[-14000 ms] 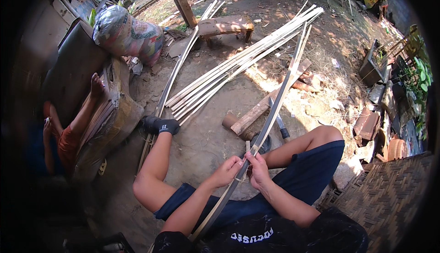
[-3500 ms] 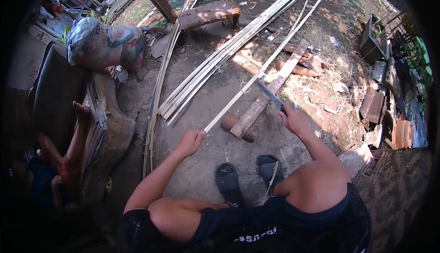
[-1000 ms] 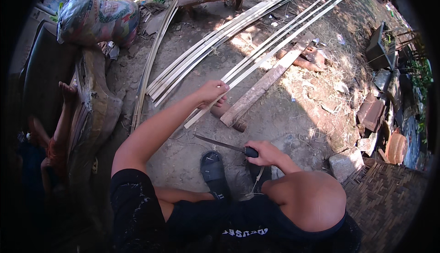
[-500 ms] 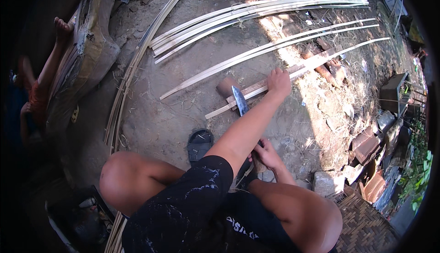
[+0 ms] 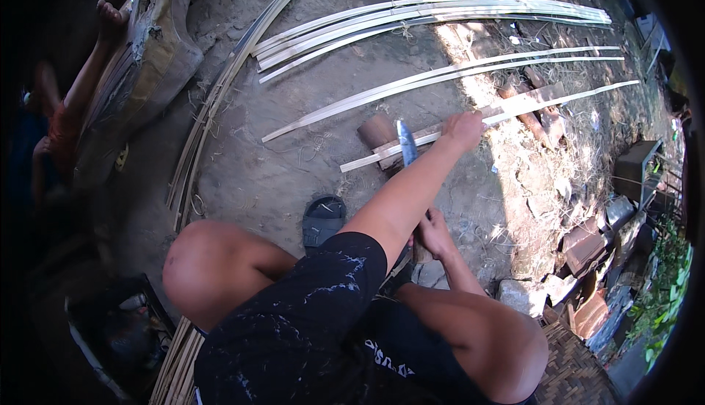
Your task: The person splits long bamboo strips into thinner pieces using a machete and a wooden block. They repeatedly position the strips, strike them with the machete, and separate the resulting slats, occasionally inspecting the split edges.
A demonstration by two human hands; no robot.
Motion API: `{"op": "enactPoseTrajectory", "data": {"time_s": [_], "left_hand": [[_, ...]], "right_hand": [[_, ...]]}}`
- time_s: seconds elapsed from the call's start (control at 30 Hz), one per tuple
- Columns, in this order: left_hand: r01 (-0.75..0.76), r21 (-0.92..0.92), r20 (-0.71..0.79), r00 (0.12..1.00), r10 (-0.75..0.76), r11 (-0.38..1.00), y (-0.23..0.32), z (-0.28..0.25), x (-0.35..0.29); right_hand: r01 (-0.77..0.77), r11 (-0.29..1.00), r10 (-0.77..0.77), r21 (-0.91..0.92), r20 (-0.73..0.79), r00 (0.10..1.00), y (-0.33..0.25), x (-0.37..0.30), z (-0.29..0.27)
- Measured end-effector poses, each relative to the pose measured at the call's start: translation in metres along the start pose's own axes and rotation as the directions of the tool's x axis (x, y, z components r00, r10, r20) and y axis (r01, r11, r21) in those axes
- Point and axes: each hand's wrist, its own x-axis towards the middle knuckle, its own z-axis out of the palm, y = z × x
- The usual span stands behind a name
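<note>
1. Left hand (image 5: 464,132): reaching out, fingers curled round one pale strip (image 5: 367,160). Underside of the grip is hidden.
2. That strip runs lengthwise along the plank (image 5: 525,100), near end past the log (image 5: 376,132), far end out in the sun. Can't tell whether it rests on the wood.
3. Right hand (image 5: 438,234): fist round the knife (image 5: 406,143) handle, partly covered. Blade points away from the body and overlaps the strip in view; can't tell if they touch. Left forearm hides the middle.
4. Status, my read: partway. Two strips (image 5: 323,114) lie together on the ground, apart from the held one. Whether those are finished, can't say.
5. Left, as far as shown: held strip not set down with any group. Beyond the pair, a bundle (image 5: 433,11) of pale strips; more long strips (image 5: 222,96) on the left. No telling which are worked.
</note>
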Motion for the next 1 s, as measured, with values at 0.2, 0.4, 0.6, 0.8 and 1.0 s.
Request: {"op": "enactPoseTrajectory", "data": {"time_s": [0.2, 0.4, 0.6, 0.8, 1.0], "left_hand": [[-0.042, 0.037, -0.021, 0.999, 0.043, 0.998, 0.001, -0.002, -0.004], [-0.044, 0.027, -0.038, 0.998, 0.045, 0.999, -0.001, -0.003, -0.004], [-0.029, 0.020, 0.005, 1.000, 0.029, 0.999, -0.002, -0.003, -0.003], [-0.040, -0.046, -0.042, 0.998, 0.038, 0.998, -0.005, 0.000, -0.002], [-0.033, 0.037, -0.023, 0.999, 0.033, 0.999, -0.004, -0.008, 0.001]], "right_hand": [[-0.020, 0.982, 0.048, -0.187, 0.144, 0.988, 0.013, -0.012, 0.017], [0.022, 0.996, -0.007, -0.090, 0.172, 0.985, 0.014, -0.003, 0.024], [0.317, 0.888, -0.185, -0.333, 0.373, 0.909, 0.015, -0.013, 0.035], [0.014, 0.921, 0.156, -0.390, 0.402, 0.902, 0.000, -0.016, 0.025], [0.111, 0.969, -0.052, -0.220, 0.260, 0.964, 0.007, -0.012, 0.031]]}}
